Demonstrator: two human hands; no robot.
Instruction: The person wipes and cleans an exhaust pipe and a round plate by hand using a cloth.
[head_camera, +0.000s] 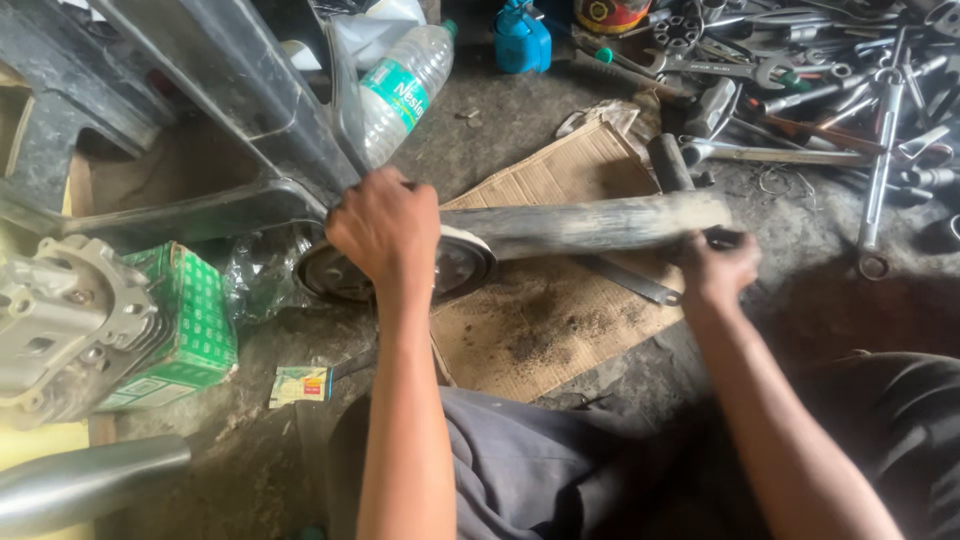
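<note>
Hands first: we see our left hand (385, 228) closed over the near end of a long, dusty grey metal tube (590, 224), knuckles up, fingers wrapped down around it so that the fingertips are hidden. Just below that hand sits a round dark metal disc with a pale rim (458, 268), lying flat where the tube meets it. Our right hand (716, 268) curls under the tube's far end, gripping it from beneath (only the back of the hand and the thumb side show). The tube runs nearly level between the two hands, over a torn brown cardboard sheet (560, 320) speckled with dark grit.

Left of our left hand lie a green printed cardboard box (190, 315) and, touching it, a grey cast metal engine part (55, 320). Above that hand we find a clear plastic water bottle (400, 90) leaning beside a black plastic body panel (235, 70). Beyond our right hand spreads a heap of steel spanners (830, 90), well apart from the tube. A blue plastic bottle (522, 40) stands farther up.
</note>
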